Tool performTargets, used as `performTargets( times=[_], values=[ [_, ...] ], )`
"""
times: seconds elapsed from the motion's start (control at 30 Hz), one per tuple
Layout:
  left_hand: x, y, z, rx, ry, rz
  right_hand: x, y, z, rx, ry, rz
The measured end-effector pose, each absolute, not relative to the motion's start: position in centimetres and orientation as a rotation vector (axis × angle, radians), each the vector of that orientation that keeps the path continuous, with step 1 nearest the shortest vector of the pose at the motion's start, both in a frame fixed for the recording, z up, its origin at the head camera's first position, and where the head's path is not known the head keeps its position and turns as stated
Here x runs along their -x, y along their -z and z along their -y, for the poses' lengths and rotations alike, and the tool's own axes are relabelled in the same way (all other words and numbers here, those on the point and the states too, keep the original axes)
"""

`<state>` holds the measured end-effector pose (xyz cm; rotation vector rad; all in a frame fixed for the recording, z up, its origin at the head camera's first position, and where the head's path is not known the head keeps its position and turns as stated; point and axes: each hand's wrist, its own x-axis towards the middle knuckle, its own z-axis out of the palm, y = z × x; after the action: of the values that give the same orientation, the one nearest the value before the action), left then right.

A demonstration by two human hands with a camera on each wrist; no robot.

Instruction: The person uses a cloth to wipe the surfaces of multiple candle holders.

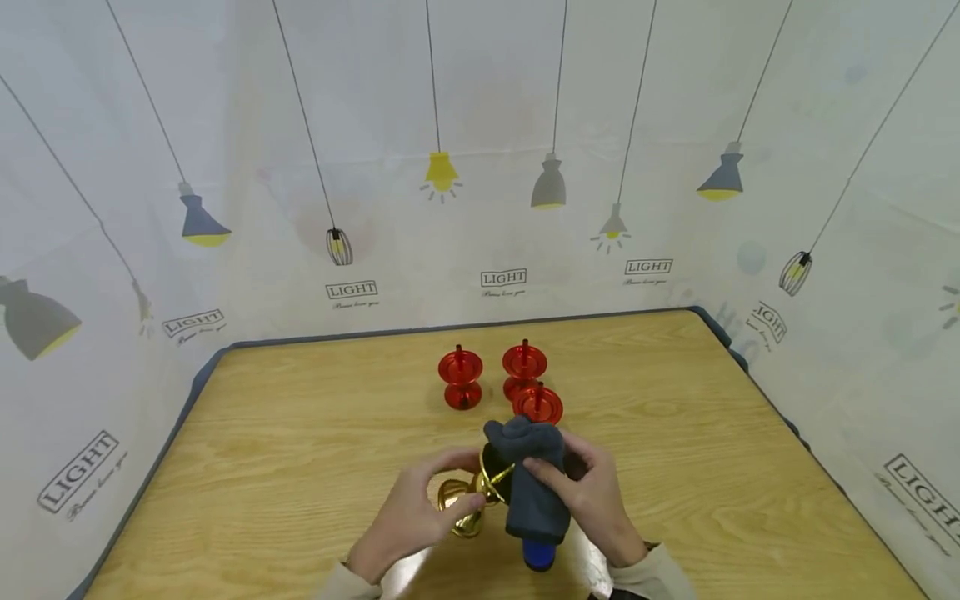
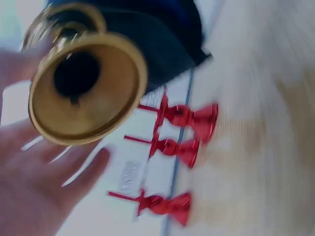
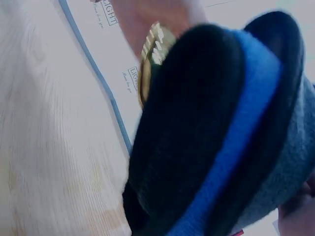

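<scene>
My left hand (image 1: 416, 504) holds a shiny gold candle holder (image 1: 459, 500) with a flared base, tilted on its side above the table. The underside of that hollow base (image 2: 115, 93) faces the left wrist camera. In my right hand (image 1: 600, 492) I grip a folded dark grey-blue cloth (image 1: 542, 492), its bright blue layer (image 3: 251, 98) showing between dark edges. The cloth is at the mouth of the gold holder and hides part of it. Thin gold bars cross that mouth. Most of my right hand is hidden behind the cloth in the right wrist view.
Beyond my hands stand three red candle holders, one at left (image 1: 461, 371), one at back right (image 1: 524, 364) and one nearest the cloth (image 1: 538, 405). The wooden table (image 1: 337, 400) meets a pale curtain (image 1: 420, 275) printed with lamps.
</scene>
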<state>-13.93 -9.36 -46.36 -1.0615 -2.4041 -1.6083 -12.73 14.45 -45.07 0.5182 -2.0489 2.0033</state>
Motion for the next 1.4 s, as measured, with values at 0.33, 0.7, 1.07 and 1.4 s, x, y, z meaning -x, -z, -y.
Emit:
performTargets(
  times=[0.33,0.7,1.07,1.4],
  values=[
    [13.4,47.0,7.4,0.824,0.986,2.177,12.3,44.7,-12.7,-0.253,-1.909,1.992],
    [14.5,46.1,10.3,1.167,1.780,2.571,14.2,45.6,-15.2,-0.883,-2.066,2.039],
    [12.8,47.1,7.8,0.797,1.246,2.354,13.4,45.4,-14.0,-0.321,-2.019,2.023],
    [12.9,46.9,8.1,0.788,1.115,2.328,12.9,45.3,-13.1,-0.398,-1.977,1.975]
  ],
)
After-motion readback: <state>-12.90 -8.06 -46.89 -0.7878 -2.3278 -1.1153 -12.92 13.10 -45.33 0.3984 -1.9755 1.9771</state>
